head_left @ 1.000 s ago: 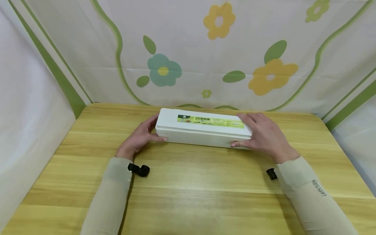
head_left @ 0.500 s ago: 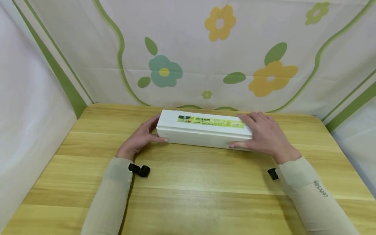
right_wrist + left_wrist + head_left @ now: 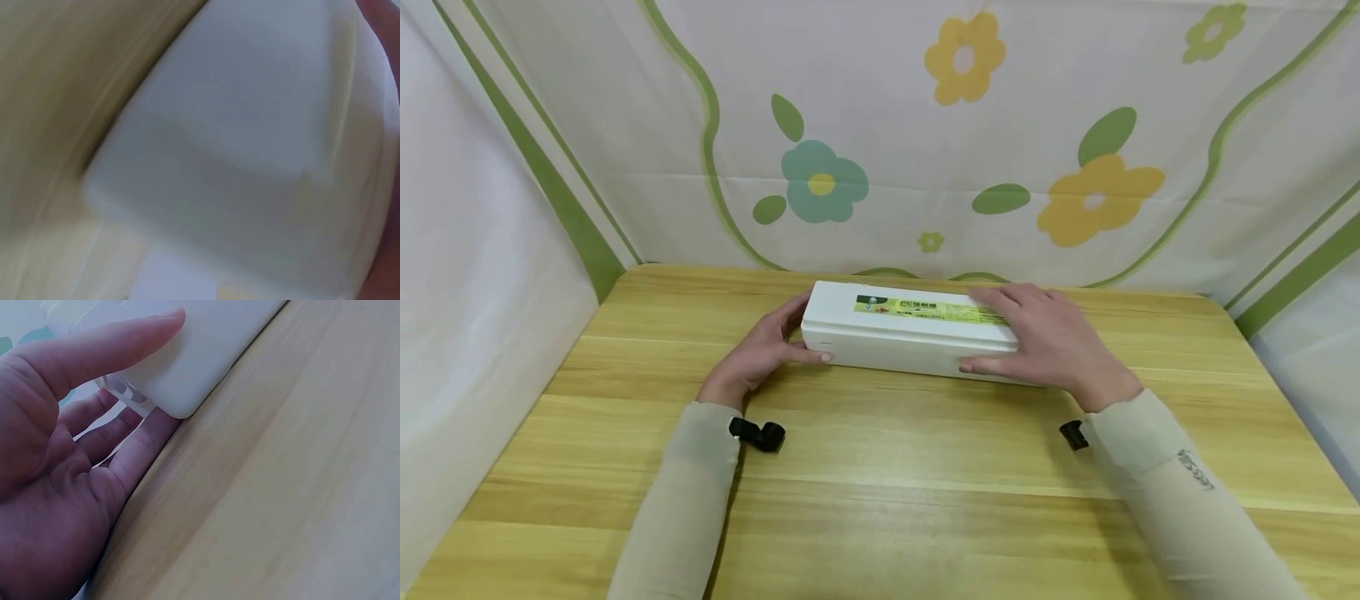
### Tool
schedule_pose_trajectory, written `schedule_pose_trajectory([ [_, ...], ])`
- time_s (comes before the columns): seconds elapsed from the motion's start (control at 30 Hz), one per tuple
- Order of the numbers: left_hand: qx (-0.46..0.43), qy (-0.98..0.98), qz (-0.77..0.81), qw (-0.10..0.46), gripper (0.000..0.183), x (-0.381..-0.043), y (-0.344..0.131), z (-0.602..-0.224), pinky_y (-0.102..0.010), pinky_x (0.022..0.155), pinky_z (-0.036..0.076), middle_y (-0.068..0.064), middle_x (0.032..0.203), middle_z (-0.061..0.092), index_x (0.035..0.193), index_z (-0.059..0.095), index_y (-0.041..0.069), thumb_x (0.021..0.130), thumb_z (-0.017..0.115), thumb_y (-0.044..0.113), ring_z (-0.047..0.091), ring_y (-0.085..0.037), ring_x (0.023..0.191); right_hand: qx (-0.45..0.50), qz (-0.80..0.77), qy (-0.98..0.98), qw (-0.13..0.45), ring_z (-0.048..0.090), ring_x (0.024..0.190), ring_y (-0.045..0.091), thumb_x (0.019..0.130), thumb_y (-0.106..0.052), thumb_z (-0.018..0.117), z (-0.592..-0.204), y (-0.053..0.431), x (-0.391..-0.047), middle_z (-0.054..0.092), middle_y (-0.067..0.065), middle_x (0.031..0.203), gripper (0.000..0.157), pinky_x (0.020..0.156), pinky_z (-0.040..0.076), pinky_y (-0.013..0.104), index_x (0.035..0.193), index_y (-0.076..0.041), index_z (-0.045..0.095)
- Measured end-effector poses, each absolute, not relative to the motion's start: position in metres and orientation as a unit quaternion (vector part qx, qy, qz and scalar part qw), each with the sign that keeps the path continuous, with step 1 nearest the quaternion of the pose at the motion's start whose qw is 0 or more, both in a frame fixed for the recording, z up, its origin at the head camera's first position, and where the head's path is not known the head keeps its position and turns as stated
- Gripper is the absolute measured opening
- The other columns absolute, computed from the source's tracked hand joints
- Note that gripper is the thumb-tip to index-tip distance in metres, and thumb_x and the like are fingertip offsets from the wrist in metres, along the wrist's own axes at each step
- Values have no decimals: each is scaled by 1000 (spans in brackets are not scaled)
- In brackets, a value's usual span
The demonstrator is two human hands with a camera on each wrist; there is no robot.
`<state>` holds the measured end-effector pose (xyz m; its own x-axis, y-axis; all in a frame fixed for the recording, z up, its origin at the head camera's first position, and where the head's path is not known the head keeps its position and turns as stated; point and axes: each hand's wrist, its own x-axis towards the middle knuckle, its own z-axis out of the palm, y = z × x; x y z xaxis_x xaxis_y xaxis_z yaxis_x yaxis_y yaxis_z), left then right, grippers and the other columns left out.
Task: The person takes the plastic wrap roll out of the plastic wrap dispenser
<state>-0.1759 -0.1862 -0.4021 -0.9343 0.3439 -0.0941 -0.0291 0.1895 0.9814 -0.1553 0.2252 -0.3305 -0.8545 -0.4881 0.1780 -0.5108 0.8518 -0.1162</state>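
A long white cling film box [image 3: 898,350] lies on the table, with a green and yellow label [image 3: 917,310] on its lid. My left hand [image 3: 763,346] grips the left end, thumb on the front face and fingers round behind. In the left wrist view the thumb [image 3: 119,350] presses the white side of the box, while the fingers reach behind its corner. Toward the right end, my right hand [image 3: 1048,337] spans the box, thumb along the front and fingers over the top, hiding part of the label. The right wrist view is blurred, showing the box's end [image 3: 219,156].
The wood-grain table [image 3: 880,483] extends in front of the box. Behind it hangs a white cloth [image 3: 895,108] printed with flowers, and further cloth closes off both sides. Black wrist mounts [image 3: 758,434] sit at both sleeves.
My right hand has slid left along the box, covering more of the label. The left hand and the box have stayed nearly in place.
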Motion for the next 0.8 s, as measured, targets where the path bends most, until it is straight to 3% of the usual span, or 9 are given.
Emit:
schedule_pose_trajectory([
  [0.23,116,753,629,154,104,-176,-184,-403,-42,117,50,1,168,43,167,40,28,81,93,2,38,-24,156,289,95,-951,52,59,140,34,73,-85,81,-329,191,-162,62,7,151,108,116,44,59,161,-32,49],
  [0.53,114,754,628,156,106,-177,-182,-403,-50,121,46,1,169,43,166,41,28,79,95,3,35,-24,158,293,94,-951,38,56,143,33,77,-85,76,-328,163,-165,59,3,156,103,118,41,56,164,-39,44],
  [0.8,112,754,628,156,105,-176,-183,-402,-49,122,46,0,169,43,167,40,26,80,94,2,37,-25,157,313,71,-946,48,57,142,31,84,-80,75,-329,152,-166,61,2,151,93,114,42,56,163,-40,44],
])
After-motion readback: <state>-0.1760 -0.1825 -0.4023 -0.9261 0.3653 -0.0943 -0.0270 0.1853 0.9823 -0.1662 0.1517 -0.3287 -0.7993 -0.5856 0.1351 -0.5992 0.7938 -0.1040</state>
